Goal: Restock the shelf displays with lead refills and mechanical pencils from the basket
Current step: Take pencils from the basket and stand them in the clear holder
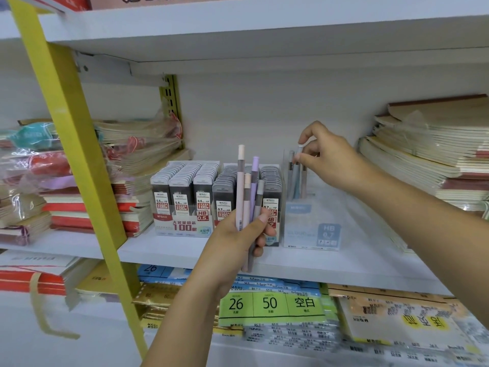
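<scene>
the left hand is in the near middle, in front of the white shelf. its fingers are curled round a bundle of mechanical pencils, about four, held upright with their caps up: pink, cream, purple and grey. behind the bundle, two trays of lead refills stand side by side on the shelf, packed in rows, the left one marked 0.5 and the right one 0.7.

just right of the trays is a clear display box marked hb 0.7, with a few pencils standing in its far left corner. the right hand reaches over it. its thumb and forefinger pinch the top of a pale blue pencil that stands in the box, and the other fingers are loosely bent.

stacks of notebooks lie at the far right and left of the shelf. a yellow upright crosses the left side.
</scene>
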{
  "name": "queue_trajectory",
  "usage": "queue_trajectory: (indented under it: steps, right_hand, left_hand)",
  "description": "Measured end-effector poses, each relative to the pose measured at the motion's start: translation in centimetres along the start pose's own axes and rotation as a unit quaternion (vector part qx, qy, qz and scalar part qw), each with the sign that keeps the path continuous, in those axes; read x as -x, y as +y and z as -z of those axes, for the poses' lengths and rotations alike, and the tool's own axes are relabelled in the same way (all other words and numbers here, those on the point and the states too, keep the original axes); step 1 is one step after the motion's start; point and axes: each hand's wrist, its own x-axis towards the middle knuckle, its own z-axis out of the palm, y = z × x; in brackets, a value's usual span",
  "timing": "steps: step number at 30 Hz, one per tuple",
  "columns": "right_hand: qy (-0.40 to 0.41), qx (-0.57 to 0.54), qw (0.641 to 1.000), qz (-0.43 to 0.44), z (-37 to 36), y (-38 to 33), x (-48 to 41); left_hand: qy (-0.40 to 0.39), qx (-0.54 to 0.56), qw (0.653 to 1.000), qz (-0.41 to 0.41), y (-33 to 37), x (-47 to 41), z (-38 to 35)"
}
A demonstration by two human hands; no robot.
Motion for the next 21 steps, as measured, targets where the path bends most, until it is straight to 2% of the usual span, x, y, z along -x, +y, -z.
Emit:
queue_trajectory:
  steps: [2, 6, 8, 9, 11, 14, 16, 21]
  right_hand:
    - [-0.006, 0.041, 0.999, 0.006, -0.2, 0.0, -0.2]
    - [-0.011, 0.206, 0.978, 0.027, -0.8, -0.2, -0.3]
    - [0.019, 0.226, 0.973, 0.044, -0.6, -0.7, 0.2]
    - [0.038, 0.209, 0.975, 0.060, -0.5, -1.1, 0.8]
    - [0.045, 0.103, 0.991, 0.072, -0.3, -2.5, 2.3]
    - [-0.060, -0.089, 0.994, 0.024, -0.5, -5.0, 4.7]
    - [-0.099, -0.136, 0.986, 0.015, -0.8, -5.9, 5.5]
    - [-0.031, -0.235, 0.971, -0.028, -0.3, -5.9, 5.2]
  left_hand:
    - [-0.002, 0.005, 1.000, 0.000, 0.1, 0.1, 0.0]
    - [-0.004, 0.021, 1.000, 0.008, 0.2, 0.3, 0.2]
    - [-0.006, 0.026, 1.000, 0.012, 0.2, 0.3, 0.2]
    - [-0.008, 0.026, 1.000, 0.011, 0.2, 0.3, 0.3]
    - [-0.017, 0.028, 0.999, 0.006, 0.4, 0.4, 0.2]
    - [-0.035, 0.029, 0.999, -0.003, 0.5, 0.6, 0.0]
    - [-0.043, 0.025, 0.999, -0.006, 0.6, 0.7, -0.3]
    - [-0.049, 0.009, 0.999, -0.005, 0.6, 0.7, -0.5]
